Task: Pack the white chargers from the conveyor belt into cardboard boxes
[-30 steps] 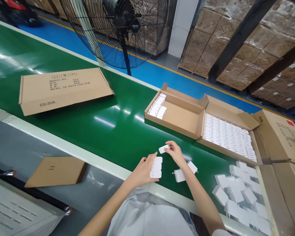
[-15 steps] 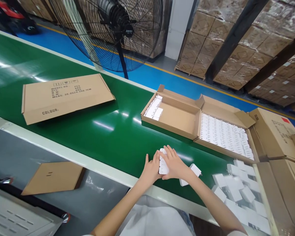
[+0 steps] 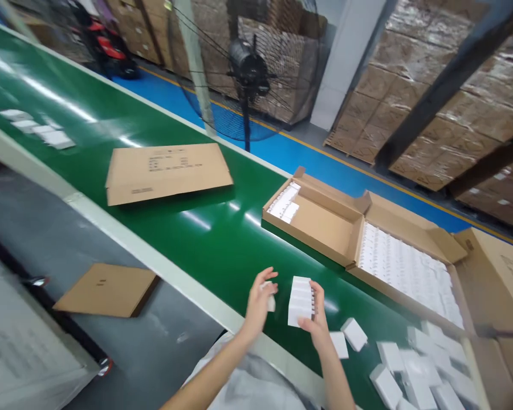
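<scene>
My right hand [image 3: 318,319] grips a row of several white plug adapters [image 3: 300,302] pressed side by side, thumb at the near end and fingers at the far end. Left of it, my left hand [image 3: 259,299] has its fingers curled around a small white block [image 3: 271,297], apparently a single adapter, partly hidden by the fingers. Both hands are above the green conveyor belt [image 3: 222,250]. Two loose adapters [image 3: 354,334] lie beside my right wrist. Beyond my hands stands an open carton [image 3: 325,225], with a few adapters along its left end.
A second open carton [image 3: 406,267], filled with rows of adapters, adjoins the first. Loose adapters [image 3: 414,370] are heaped at the near right. A closed carton [image 3: 166,171] lies on the belt to the left, with white pieces [image 3: 38,130] farther up. Behind the belt stands a fan [image 3: 248,68].
My hands have moved apart. The adapter row, earlier between both hands, is now in my right hand, while my left holds a small white block. The view has swung left.
</scene>
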The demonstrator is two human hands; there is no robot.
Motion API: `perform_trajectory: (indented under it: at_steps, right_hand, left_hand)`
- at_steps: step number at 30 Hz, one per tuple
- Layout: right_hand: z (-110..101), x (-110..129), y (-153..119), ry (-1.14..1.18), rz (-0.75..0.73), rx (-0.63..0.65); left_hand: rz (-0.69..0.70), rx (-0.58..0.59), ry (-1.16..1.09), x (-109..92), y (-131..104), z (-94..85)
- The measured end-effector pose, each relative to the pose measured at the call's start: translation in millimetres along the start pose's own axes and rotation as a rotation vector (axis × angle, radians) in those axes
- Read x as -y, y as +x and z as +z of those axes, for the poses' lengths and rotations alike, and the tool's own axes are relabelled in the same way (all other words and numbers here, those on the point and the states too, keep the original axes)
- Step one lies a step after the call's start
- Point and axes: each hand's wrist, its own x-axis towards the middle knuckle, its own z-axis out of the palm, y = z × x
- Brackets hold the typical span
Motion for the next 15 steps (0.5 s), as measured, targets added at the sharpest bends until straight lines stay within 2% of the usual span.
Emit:
perform_trajectory:
  at_steps: [2, 4, 7, 9, 11, 13, 15]
  right_hand:
    - [19.2, -0.4, -9.1, 0.095, -0.037, -0.021]
    - [39.2, 5.7, -20.5, 0.116, -0.048, -0.081]
    - [59.1, 20.8, -37.0, 0.125, -0.041, -0.15]
    - [60.1, 28.7, -39.0, 0.113, -0.054, -0.179]
    - [52.1, 32.0, -30.6, 0.103, -0.074, -0.204]
    - [40.6, 32.0, -15.9, 0.136, -0.09, -0.212]
    - [32.2, 32.9, -1.7, 0.204, -0.094, -0.204]
  left_hand:
    - [0.048, 0.048, -0.131, -5.9, -4.9, 19.1]
    - [0.056, 0.156, -0.172, -15.2, -2.2, 29.6]
    - [-0.063, 0.264, -0.306, -32.1, 7.0, 26.0]
    - [-0.144, 0.329, -0.46, -41.4, 6.3, 19.9]
    - [-0.143, 0.389, -0.544, -47.4, -4.5, 18.5]
    - [-0.032, 0.382, -0.467, -50.9, -23.8, 22.9]
    - [0.151, 0.354, -0.215, -53.8, -46.6, 29.5]
